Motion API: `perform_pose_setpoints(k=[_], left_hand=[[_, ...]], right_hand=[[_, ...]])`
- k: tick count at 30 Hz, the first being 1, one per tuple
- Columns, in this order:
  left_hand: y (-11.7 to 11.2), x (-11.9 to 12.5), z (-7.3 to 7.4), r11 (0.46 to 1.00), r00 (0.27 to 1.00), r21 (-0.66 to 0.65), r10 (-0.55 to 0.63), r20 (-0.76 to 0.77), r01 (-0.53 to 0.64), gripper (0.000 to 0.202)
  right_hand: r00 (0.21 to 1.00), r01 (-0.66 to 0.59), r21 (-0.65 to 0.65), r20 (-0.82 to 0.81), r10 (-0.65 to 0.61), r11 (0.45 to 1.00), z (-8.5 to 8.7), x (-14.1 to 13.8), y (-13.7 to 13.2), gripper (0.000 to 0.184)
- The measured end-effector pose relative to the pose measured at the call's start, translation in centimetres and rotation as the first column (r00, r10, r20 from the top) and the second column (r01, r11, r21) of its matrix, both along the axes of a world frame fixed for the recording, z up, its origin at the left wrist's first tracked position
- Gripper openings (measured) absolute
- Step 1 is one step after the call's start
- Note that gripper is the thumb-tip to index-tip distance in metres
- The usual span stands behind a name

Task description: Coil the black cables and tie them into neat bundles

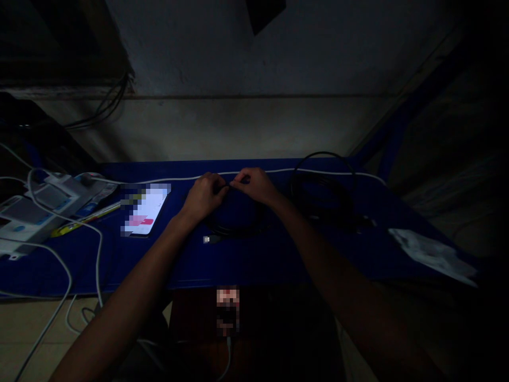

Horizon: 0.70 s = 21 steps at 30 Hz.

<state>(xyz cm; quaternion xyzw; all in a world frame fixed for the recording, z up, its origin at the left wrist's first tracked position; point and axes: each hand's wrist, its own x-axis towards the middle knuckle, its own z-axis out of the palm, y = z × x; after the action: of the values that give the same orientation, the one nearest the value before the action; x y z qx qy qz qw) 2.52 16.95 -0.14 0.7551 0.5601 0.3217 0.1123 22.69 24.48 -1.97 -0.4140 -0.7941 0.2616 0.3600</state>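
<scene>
A coiled black cable (234, 232) lies on the blue table, its metal USB plug (210, 240) pointing left at the front of the coil. At the coil's far side, my left hand (203, 197) is closed, fingertips pinching a dark strand of it. Close beside it, my right hand (256, 185) also pinches at the same spot, fingertips nearly meeting the left ones. Dim light hides whether a small tie is between the fingers. A second black cable coil (324, 196) rests right of my right forearm, one loop standing up.
On the left are a lit phone (149, 209), a white power strip (40, 212) with white cords, and a yellow pen-like item (91, 215). A white cable (282, 171) runs along the back of the blue table (246, 268). A clear plastic bag (431, 254) lies right.
</scene>
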Motion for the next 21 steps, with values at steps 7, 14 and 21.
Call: perform_pose_setpoints(k=[7,14,21], left_hand=[[-0.1,0.0,0.2,1.0,1.0,0.004,0.0,-0.001,0.0,0.008],[-0.4,0.1,1.0,1.0,1.0,-0.024,-0.01,0.014,0.01,0.01],[-0.8,-3.0,2.5,0.997,0.996,0.045,0.066,0.06,-0.069,0.015]], right_hand=[[0.999,0.016,0.018,0.033,-0.016,1.0,0.0,0.0,0.0,0.012],[0.999,0.017,0.053,0.041,-0.019,0.998,0.0,0.0,0.0,0.012],[0.999,0.034,0.115,-0.008,-0.034,0.993,0.4,0.1,-0.3,0.018]])
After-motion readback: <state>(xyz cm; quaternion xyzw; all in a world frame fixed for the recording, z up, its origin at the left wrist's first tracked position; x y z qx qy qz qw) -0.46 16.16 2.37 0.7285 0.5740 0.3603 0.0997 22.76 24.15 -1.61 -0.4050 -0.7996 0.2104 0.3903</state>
